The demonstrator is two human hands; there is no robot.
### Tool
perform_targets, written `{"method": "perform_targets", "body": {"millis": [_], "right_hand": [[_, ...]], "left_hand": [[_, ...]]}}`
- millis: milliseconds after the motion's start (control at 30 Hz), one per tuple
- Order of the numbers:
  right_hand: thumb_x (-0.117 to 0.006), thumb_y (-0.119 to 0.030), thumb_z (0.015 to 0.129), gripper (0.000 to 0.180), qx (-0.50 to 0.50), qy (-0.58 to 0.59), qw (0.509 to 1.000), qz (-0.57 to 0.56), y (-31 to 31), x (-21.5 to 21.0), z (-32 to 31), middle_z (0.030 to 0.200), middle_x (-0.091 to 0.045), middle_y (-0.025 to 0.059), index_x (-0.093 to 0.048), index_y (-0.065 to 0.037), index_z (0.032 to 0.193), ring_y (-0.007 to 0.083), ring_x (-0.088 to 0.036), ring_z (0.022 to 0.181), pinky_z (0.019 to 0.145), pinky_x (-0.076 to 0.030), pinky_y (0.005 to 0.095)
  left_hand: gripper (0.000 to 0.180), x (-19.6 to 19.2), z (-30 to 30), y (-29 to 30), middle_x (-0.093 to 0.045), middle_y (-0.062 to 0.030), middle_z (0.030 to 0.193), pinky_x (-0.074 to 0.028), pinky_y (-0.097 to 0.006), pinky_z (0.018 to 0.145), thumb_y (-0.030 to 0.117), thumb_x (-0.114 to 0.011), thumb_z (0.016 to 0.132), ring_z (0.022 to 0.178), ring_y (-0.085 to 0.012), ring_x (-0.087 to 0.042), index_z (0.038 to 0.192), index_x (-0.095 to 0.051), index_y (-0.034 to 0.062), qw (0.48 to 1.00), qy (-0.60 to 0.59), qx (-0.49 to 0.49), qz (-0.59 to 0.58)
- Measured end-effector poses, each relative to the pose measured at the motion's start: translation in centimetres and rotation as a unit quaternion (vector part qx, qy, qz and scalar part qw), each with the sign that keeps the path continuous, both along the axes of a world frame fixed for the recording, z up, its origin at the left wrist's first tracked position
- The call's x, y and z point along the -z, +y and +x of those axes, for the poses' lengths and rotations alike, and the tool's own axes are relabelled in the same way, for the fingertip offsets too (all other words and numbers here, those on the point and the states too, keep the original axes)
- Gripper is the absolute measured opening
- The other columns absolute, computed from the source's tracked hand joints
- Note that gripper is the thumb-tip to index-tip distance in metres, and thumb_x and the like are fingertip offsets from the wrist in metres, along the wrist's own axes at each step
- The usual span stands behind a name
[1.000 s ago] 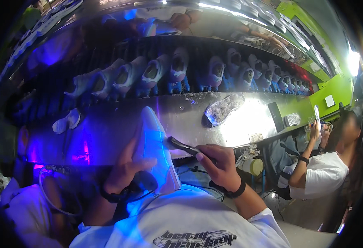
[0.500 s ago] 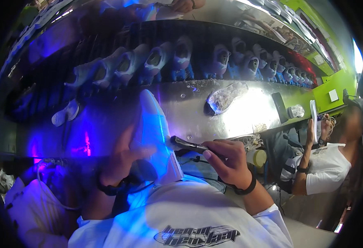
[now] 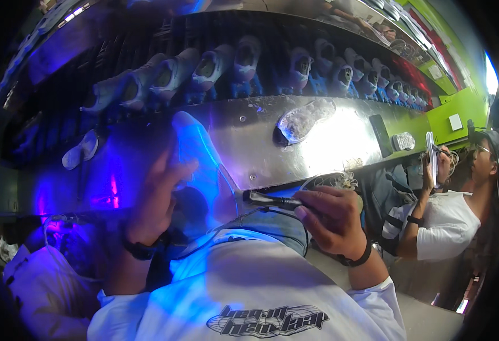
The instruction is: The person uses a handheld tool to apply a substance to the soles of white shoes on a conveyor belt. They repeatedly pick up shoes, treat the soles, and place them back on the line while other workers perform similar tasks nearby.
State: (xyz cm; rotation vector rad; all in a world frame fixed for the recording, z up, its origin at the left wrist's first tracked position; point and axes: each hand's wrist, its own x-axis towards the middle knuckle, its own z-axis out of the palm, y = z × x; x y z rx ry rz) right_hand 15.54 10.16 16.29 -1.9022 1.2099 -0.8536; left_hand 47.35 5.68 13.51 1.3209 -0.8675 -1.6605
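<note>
A pale shoe [image 3: 197,145], lit bright blue, points toe-away in front of me, its heel end close to my shirt. My left hand [image 3: 157,196] grips it from the left side; motion blurs the fingers, and some are hidden behind the shoe. Between the thumb and fingers of my right hand [image 3: 334,220] is a slim, dark-handled brush [image 3: 272,200]. Its dark head points left, by the shoe's right edge near the heel; whether the two touch I cannot tell.
Beyond the metal bench [image 3: 243,142], several pale shoes [image 3: 204,71] stand on blue supports. A sole [image 3: 306,120] lies on the bench, and another small sole [image 3: 80,150] at left. A co-worker [image 3: 448,221] at right holds a white sole. A purple-lit sleeve [image 3: 50,290] is at lower left.
The shoe has turned and shifted left, so less of its sole edge shows. My right hand and the brush have moved slightly right. The whole view has shifted a little.
</note>
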Motion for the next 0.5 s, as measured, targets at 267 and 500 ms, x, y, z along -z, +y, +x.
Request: {"method": "perform_targets", "body": {"millis": [267, 500], "right_hand": [[-0.078, -0.002, 0.081, 0.022, -0.018, 0.035, 0.991, -0.129, -2.4, -1.3, -1.4, 0.072, -0.066, 0.0129, -0.074, 0.003, 0.103, 0.0268, -0.065, 0.057, 0.052, -0.048, 0.0364], [-0.078, -0.003, 0.079, 0.024, -0.047, 0.044, 0.983, -0.173, -4.5, -1.9, -2.5, 0.074, -0.067, 0.0124, -0.075, 0.000, 0.103, 0.0289, -0.066, 0.060, 0.054, -0.050, 0.0376]], "left_hand": [[0.074, 3.2, 2.5, 1.8, -0.057, -0.0105, 0.138, -0.051, -0.042, 0.107, -0.008, -0.064, 0.087, 0.124, -0.0217, -0.057, 0.157, -0.043, 0.0026, 0.915, -0.268, 0.180, -0.243], [0.105, 1.5, -0.1, 2.7, -0.056, -0.0156, 0.145, -0.060, -0.032, 0.082, 0.011, -0.085, 0.084, 0.110, -0.0251, -0.069, 0.166, -0.020, 0.0080, 0.982, 0.020, 0.158, -0.097]]}}
